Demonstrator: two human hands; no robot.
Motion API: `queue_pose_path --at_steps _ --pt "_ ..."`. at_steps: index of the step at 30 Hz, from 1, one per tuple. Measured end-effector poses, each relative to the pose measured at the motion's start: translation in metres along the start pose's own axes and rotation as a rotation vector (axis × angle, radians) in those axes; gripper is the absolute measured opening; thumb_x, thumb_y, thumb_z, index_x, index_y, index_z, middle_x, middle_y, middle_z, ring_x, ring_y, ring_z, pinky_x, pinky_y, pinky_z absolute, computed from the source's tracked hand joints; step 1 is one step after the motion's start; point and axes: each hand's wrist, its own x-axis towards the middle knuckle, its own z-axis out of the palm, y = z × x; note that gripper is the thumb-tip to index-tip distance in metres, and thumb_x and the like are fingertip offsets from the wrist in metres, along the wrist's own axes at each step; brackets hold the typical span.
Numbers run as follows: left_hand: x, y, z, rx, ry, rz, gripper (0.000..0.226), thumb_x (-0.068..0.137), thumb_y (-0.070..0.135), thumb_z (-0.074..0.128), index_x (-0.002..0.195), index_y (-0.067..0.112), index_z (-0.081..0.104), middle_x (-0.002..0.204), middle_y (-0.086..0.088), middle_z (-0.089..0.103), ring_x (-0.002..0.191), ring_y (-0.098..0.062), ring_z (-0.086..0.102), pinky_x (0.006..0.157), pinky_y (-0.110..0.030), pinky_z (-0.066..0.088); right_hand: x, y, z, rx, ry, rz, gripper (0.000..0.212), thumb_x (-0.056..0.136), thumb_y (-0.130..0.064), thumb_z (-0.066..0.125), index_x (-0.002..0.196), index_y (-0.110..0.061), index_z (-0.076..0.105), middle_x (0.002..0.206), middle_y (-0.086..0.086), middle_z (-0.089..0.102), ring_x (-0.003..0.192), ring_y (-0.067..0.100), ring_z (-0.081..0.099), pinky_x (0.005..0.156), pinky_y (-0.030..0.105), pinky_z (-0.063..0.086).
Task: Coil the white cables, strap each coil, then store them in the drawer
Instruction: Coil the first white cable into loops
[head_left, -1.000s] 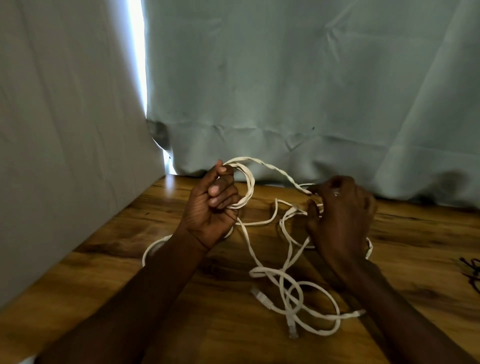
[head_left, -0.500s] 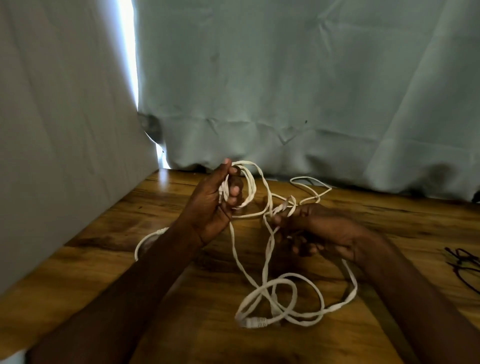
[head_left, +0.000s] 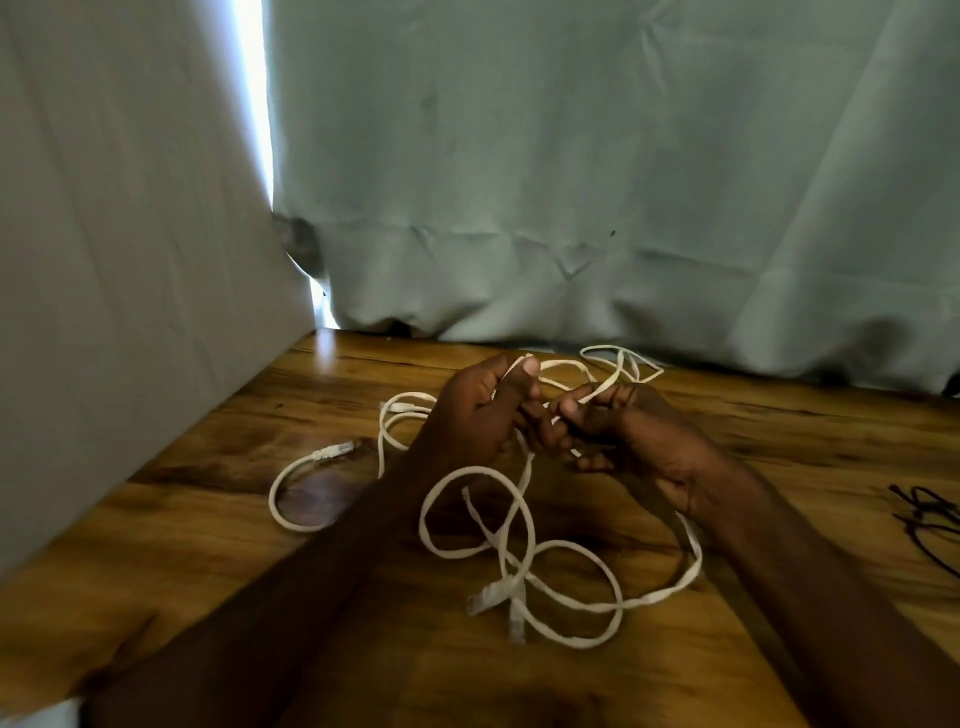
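Wooden tabletop (head_left: 779, 431), both hands busy on the white cables (head_left: 524, 561).
Left hand (head_left: 478, 415) and right hand (head_left: 639, 431) each pinch a strand close together, so loose loops (connectors too) trail beneath them.

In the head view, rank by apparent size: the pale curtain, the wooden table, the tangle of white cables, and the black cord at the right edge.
1. Pale grey-green fabric curtain
2. Brown wooden table
3. Loose tangle of flat white cables
4. Thin black cord, though the frame edge cuts it off, so its full extent is unsure.
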Motion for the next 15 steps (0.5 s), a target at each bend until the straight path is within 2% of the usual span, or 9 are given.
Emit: queue_pose_path --at_steps 3,5,7,10,11,13,14,15 --pt "-0.003 0.001 -0.005 0.062 -0.077 0.024 0.038 0.109 0.030 0.046 0.086 0.003 0.058 0.065 -0.022 0.064 0.051 -0.021 0.060 0.051 -0.023 0.046 0.001 -0.004 0.002 0.140 0.067 -0.044 0.011 0.099 -0.014 0.064 0.099 -0.007 0.073 0.082 0.010 0.071 0.074 0.020 0.066 0.061 0.031 0.054" --pt "-0.006 -0.002 -0.005 0.220 -0.150 0.055 0.036 0.108 0.035 0.047 0.081 0.019 0.064 0.066 -0.011 0.066 0.056 -0.020 0.065 0.056 -0.029 0.051 0.004 -0.005 -0.003 0.206 0.119 -0.084 0.011 0.101 -0.017 0.062 0.098 -0.009 0.070 0.077 0.007 0.068 0.073 0.017 0.064 0.054 0.026 0.052" --pt "-0.006 -0.007 -0.005 0.393 -0.176 0.096 0.035 0.108 0.040 0.048 0.081 0.024 0.064 0.070 0.000 0.067 0.064 -0.014 0.066 0.062 -0.026 0.050 0.005 -0.004 -0.004 0.223 0.122 -0.106 0.011 0.101 -0.019 0.063 0.100 -0.010 0.069 0.077 0.005 0.067 0.072 0.014 0.063 0.054 0.025 0.052" --pt "-0.003 -0.010 -0.008 0.512 -0.191 0.134 0.033 0.107 0.043 0.048 0.080 0.027 0.062 0.072 0.009 0.067 0.069 -0.007 0.065 0.065 -0.024 0.046 0.004 -0.002 -0.002 0.224 0.190 -0.163 0.014 0.100 -0.018 0.064 0.104 -0.006 0.070 0.074 0.006 0.066 0.063 0.012 0.062 0.051 0.024 0.048" --pt "-0.001 -0.010 -0.011 0.538 -0.201 0.135 0.033 0.106 0.043 0.050 0.079 0.027 0.062 0.070 0.008 0.067 0.068 -0.007 0.065 0.065 -0.026 0.047 0.004 0.000 -0.002 0.150 0.268 -0.211 0.015 0.100 -0.017 0.065 0.101 -0.004 0.070 0.071 0.006 0.066 0.058 0.012 0.061 0.049 0.025 0.046" --pt "0.001 -0.012 -0.017 0.568 -0.191 0.128 0.034 0.105 0.042 0.051 0.078 0.025 0.062 0.068 0.005 0.066 0.066 -0.008 0.064 0.065 -0.029 0.049 0.008 0.006 -0.007 -0.157 0.481 -0.318 0.015 0.100 -0.019 0.067 0.093 -0.007 0.073 0.066 0.004 0.070 0.051 0.015 0.062 0.050 0.029 0.048" --pt "0.002 -0.013 -0.018 0.573 -0.165 0.127 0.034 0.105 0.041 0.051 0.078 0.024 0.062 0.067 0.004 0.066 0.064 -0.007 0.063 0.064 -0.029 0.049 0.010 0.007 -0.011 -0.256 0.531 -0.319 0.013 0.099 -0.020 0.068 0.094 -0.010 0.073 0.067 0.005 0.073 0.050 0.016 0.064 0.050 0.031 0.049" --pt "0.003 -0.015 -0.018 0.578 -0.134 0.131 0.035 0.105 0.040 0.051 0.077 0.023 0.062 0.066 0.003 0.066 0.063 -0.006 0.063 0.063 -0.026 0.048 0.010 0.007 -0.012 -0.205 0.495 -0.263 0.011 0.098 -0.019 0.070 0.102 -0.009 0.071 0.071 0.009 0.075 0.050 0.018 0.065 0.049 0.031 0.048"
